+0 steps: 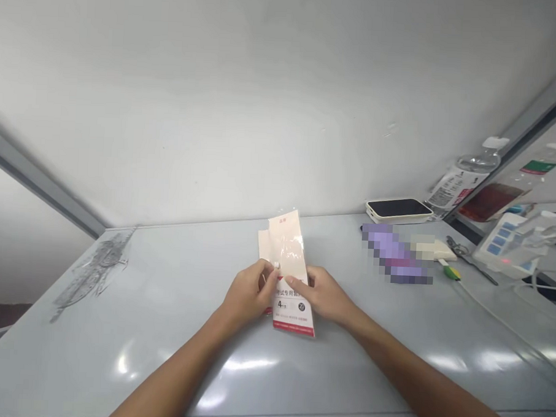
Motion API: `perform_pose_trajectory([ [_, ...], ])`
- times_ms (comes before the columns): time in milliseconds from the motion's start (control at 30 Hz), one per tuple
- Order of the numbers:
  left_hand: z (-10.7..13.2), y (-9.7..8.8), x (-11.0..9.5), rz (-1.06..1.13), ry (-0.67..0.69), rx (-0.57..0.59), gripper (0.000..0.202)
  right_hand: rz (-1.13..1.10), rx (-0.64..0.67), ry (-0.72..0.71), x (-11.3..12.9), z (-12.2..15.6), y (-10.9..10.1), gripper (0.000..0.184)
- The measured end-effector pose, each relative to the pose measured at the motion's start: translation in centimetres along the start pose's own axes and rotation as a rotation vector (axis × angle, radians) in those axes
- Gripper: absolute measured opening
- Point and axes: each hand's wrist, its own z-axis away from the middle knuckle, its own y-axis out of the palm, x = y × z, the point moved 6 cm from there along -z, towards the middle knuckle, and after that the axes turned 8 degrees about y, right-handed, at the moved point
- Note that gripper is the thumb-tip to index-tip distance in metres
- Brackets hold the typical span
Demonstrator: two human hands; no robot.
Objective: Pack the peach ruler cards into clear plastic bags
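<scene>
Pinching narrowly, our left fingers [268,274] and right thumb [294,282] close on a peach paper packet [286,249] near its middle, nearly meeting on its front. Our left hand [247,291] and right hand [323,294] hold it at the centre of the frame, its red-printed lower end, marked with a large "4" and "20", showing below them (whether that end touches the surface we cannot tell). Our left forearm [169,370] and right forearm [418,380] reach in from the bottom edge. Beneath lies a pale grey table [163,302], glossy with reflections, a grey sketch-like mark [91,274] at its left. Right of the hands sit a blurred purple patch [396,253], too pixelated to name, and a dark-screened phone [394,209] in a cream case by the far edge. Further right are scissors [458,247], a white power strip [502,246] with blue switches and, at upper right, a plastic bottle [468,174] before a white wall [264,97].
</scene>
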Motion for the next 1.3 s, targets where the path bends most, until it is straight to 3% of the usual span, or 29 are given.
perform_pose_trajectory([
  [133, 0.1, -0.4, -0.3, -0.131, 0.098, -0.080, 0.029, 0.099, -0.108, -0.107, 0.4, 0.4, 0.3, 0.027],
  [267, 0.3, -0.4, -1.0, -0.244, 0.254, -0.092, 0.030, 0.141, -0.111, -0.189, 1.3, 1.0, 0.4, 0.027],
  [567, 0.4, 0.0, -1.1, -0.310, 0.340, 0.007, 0.032, 0.204, -0.088, -0.115, 0.8, 1.3, 0.3, 0.022],
  [800, 0.4, 0.1, -1.4, -0.275, 0.235, 0.074, 0.033, 0.246, -0.068, -0.108, 0.5, 1.4, 0.6, 0.026],
  [1300, 1.1, -0.1, -0.5, 0.006, -0.228, -0.031, 0.039, 0.345, -0.113, -0.118, 1.1, 2.5, 2.4, 0.032],
])
